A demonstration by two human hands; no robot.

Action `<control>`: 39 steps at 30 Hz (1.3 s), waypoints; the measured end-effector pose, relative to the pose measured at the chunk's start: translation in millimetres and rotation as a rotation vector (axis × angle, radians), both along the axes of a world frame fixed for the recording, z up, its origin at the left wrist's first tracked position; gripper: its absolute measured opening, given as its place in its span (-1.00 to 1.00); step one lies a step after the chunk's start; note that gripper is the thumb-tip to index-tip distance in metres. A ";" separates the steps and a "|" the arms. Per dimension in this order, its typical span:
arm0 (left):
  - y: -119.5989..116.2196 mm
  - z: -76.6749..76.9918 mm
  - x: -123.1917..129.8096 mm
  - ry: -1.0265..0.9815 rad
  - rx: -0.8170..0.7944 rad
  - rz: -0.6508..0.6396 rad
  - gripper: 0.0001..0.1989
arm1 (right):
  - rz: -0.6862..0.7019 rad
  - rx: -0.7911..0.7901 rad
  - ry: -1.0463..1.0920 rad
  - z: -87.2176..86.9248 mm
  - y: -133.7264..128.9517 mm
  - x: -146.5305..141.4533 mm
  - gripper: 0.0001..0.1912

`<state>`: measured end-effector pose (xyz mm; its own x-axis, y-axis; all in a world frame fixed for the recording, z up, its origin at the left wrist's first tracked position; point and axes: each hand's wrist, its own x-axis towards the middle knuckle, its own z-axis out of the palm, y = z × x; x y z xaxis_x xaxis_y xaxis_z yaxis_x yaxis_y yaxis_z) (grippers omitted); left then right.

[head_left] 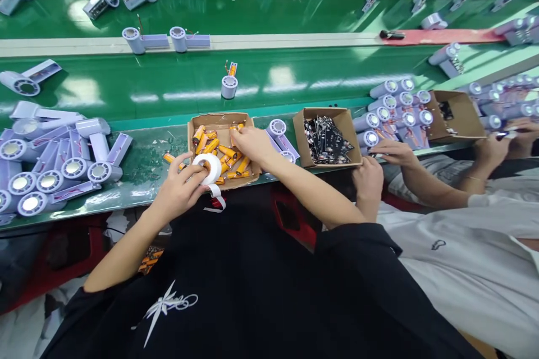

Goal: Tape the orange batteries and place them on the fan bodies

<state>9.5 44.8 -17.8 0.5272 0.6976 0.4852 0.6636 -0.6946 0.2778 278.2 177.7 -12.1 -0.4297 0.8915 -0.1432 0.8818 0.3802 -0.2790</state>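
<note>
My left hand [179, 188] is closed around a roll of white tape [213, 165], whose loose end [217, 200] curls down toward my shirt. An orange battery [169, 157] pokes out beside the fingers of that hand; whether they grip it is unclear. Below both hands sits a shallow cardboard box [193, 123] of orange cylindrical batteries [227, 151]. My right hand [252, 146] reaches over its far right part, fingertips closed at an orange battery [238, 126]. Its thumb is mostly hidden.
Lilac fan-like housings [50, 174] are heaped at left. A housing with an orange battery [229, 85] stands on the green belt [138, 84]. Right of my box are more housings [278, 129] and a carton of circuit boards [328, 140]. A co-worker's hands [391, 151] are farther right.
</note>
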 end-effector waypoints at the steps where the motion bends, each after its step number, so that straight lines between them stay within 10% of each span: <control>1: -1.2 0.3 0.5 -0.001 -0.004 -0.002 -0.75 | -0.051 -0.004 0.177 0.5 3.4 4.3 -0.60; 8: -10.6 7.9 0.7 0.006 -0.012 0.001 -0.71 | -0.359 -0.203 1.424 8.5 -43.7 20.6 -0.44; 19: -12.8 14.5 7.1 0.027 0.001 -0.072 -0.67 | -0.202 0.044 1.507 4.1 -113.4 2.0 -0.67; 25: -5.8 19.4 -1.4 0.130 0.058 -0.060 -0.59 | -0.308 -0.282 1.461 -14.9 -124.4 -4.4 -0.41; 31: 11.1 35.2 5.0 0.331 0.058 -0.173 -0.51 | -0.121 -0.767 1.254 22.5 -82.0 17.4 -0.42; 39: -5.1 9.2 52.9 0.169 0.090 0.041 -0.61 | -0.464 -0.156 1.631 16.7 -62.8 19.8 -0.48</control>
<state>62.4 39.7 -8.6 0.5786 0.6782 0.4531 0.7238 -0.6830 0.0981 298.0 114.8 4.6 0.0647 0.9962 0.0584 -0.3158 0.0760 -0.9458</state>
